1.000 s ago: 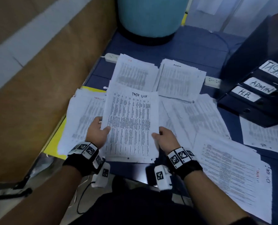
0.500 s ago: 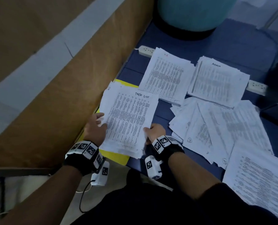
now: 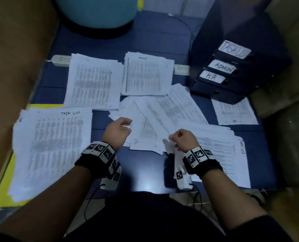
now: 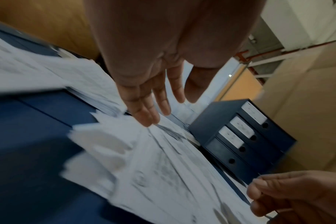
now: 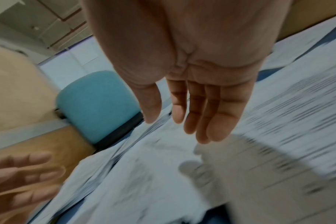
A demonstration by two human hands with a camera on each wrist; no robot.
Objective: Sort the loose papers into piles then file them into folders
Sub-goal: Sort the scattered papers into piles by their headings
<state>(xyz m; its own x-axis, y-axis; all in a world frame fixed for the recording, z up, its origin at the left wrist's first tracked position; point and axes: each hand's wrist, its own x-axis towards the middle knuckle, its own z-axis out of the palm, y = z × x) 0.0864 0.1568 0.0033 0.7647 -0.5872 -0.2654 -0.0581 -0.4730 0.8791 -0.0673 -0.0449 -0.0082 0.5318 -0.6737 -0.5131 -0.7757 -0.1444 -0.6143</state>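
Note:
A pile headed TASK LIST (image 3: 51, 147) lies at the left on a yellow folder (image 3: 4, 186). Two more sorted piles sit further back, one (image 3: 93, 81) on the left and one headed ADMIN (image 3: 147, 74) on the right. Loose sheets (image 3: 154, 123) fan out in the middle of the blue desk (image 3: 145, 168). My left hand (image 3: 118, 131) hovers over their left edge, fingers relaxed and holding nothing (image 4: 153, 106). Over the loose sheets' near right side my right hand (image 3: 180, 138) is also empty, its fingers straight (image 5: 197, 115). Dark binders (image 3: 232, 70) labelled TASK, ADMIN and H.R. stand at the back right.
A printed stack (image 3: 220, 154) lies at the near right and a single sheet (image 3: 236, 112) in front of the binders. A teal chair back (image 3: 96, 11) stands beyond the desk. A white power strip (image 3: 60, 60) lies at the back left. Brown partition walls (image 3: 14, 49) close in both sides.
Both hands have let go of the TASK LIST stack, which now lies on the pile at the left. The hands have moved right, over the loose sheets in the middle.

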